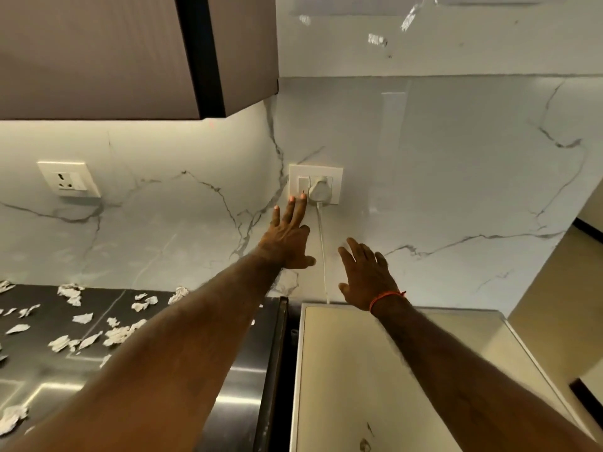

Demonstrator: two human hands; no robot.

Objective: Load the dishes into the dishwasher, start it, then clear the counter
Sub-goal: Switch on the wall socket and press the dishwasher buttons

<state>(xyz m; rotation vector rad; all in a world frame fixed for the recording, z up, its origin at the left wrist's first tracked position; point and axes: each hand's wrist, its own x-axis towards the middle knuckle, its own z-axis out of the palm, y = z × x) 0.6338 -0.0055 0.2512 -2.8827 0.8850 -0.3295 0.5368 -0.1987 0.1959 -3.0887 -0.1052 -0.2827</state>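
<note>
My left hand [288,236] stretches up the marble wall, fingers straight, with its fingertips at the switch of a white wall socket [316,172]. A white plug [321,190] sits in that socket and its cable [323,256] runs down behind the white appliance top [391,370]. My right hand [365,275] hovers open with spread fingers just right of the cable, above the appliance's back edge; it wears an orange thread at the wrist. Several crumpled paper scraps [120,334] lie scattered on the dark steel counter [49,367] at the left.
A brown wall cupboard [130,53] hangs overhead at the upper left. A second empty wall socket [68,179] is on the backsplash at the left. A dark gap separates the counter from the white appliance. A doorway opening lies at the far right.
</note>
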